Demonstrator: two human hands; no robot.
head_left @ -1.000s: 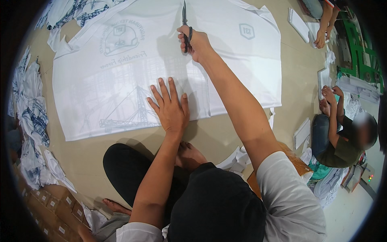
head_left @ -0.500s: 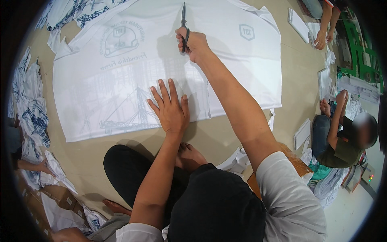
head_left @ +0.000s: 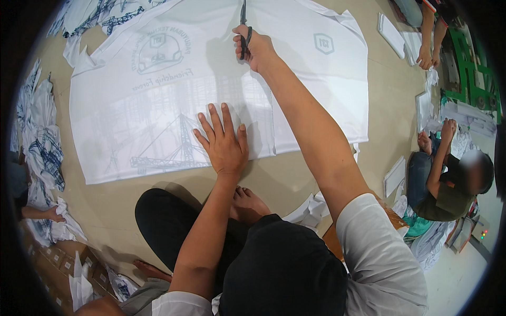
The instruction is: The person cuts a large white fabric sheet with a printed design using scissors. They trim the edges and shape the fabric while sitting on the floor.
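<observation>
A large white printed cloth (head_left: 158, 100) lies spread flat on the tan floor in front of me. My left hand (head_left: 224, 142) presses flat on its near edge, fingers spread. My right hand (head_left: 255, 45) reaches far forward and grips dark-handled scissors (head_left: 243, 29), whose blades point away along a cut line up the middle of the cloth. A second white piece (head_left: 321, 79) with a small emblem lies to the right of the cut.
Piles of printed white fabric (head_left: 39, 137) line the left edge. A seated person (head_left: 448, 179) works at the right among folded white pieces; another person's arms (head_left: 429, 37) show at top right. Cardboard boxes (head_left: 58, 258) sit lower left. My crossed legs and bare foot (head_left: 247, 203) are below.
My right hand has pushed the scissors a little farther forward along the cloth. The left hand stays pressed in place. The person at the right has shifted their arm.
</observation>
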